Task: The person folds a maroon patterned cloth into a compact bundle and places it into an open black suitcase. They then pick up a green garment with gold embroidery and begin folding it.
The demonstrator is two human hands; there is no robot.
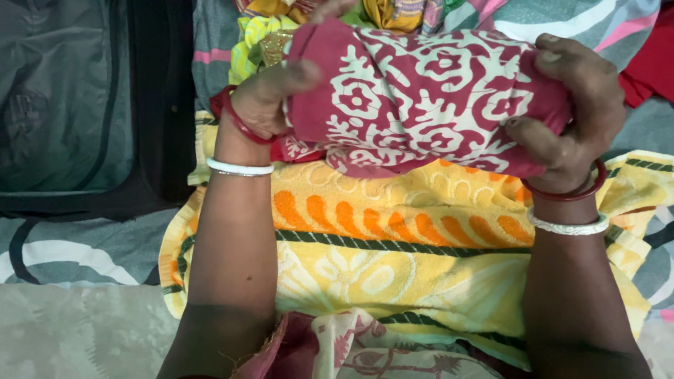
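From the head camera, both hands hold a rolled maroon cloth with white print (428, 98) up above a yellow and orange towel (393, 245) spread on the bed. The left hand (270, 98) clasps one end, thumb pressed on top, its other fingers hidden behind the roll. The right hand (579, 116) wraps the other end, fingers curled tight over the fabric. A pile of bright clothes (281, 28) behind is cut off at the top edge. A dark open suitcase (77, 105) lies to the left, its inside hard to make out.
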